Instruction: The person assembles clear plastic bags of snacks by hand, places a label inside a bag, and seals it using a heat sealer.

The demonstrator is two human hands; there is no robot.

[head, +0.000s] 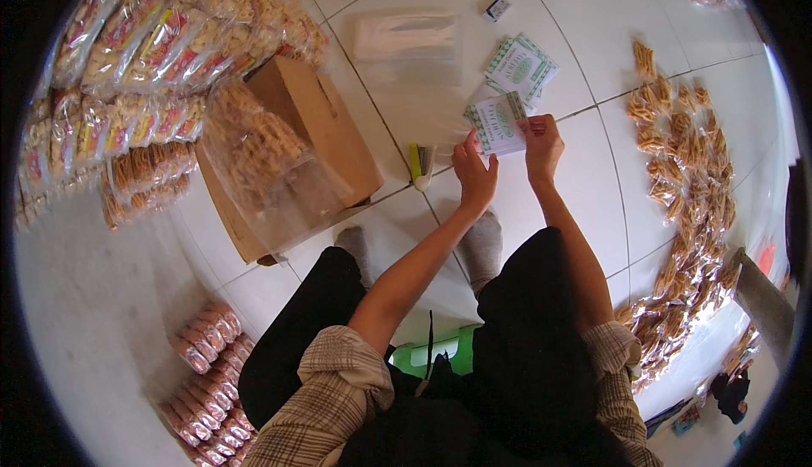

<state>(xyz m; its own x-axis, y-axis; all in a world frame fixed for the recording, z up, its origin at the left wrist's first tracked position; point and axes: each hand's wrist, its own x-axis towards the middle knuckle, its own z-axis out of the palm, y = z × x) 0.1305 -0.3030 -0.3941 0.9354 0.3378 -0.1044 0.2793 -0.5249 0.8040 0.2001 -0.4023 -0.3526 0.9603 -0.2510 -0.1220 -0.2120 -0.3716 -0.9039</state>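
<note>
My right hand [543, 150] pinches the right edge of a small white-and-green printed label card [498, 125], which may be folded or a thin stack. Along the card's left and lower edges, my left hand [476, 175] holds it with fingertips and thumb. Just beyond lie more of the same printed cards [521, 64], fanned loosely on the tiled floor. A yellow-and-black stapler [419, 165] rests to the left of my left hand. Farther off is a stack of clear plastic bags [409, 48], with a small blue-and-white box [495, 8] to its right.
An open cardboard box [342, 131] stands at left, a large clear bag of brown snacks [254, 137] leaning on it. Packed snack bags [152, 42] pile behind. Many small snack packets [688, 169] spread at right. Reddish-brown packs [209, 397] sit lower left. Beneath me is a green plastic stool [466, 346].
</note>
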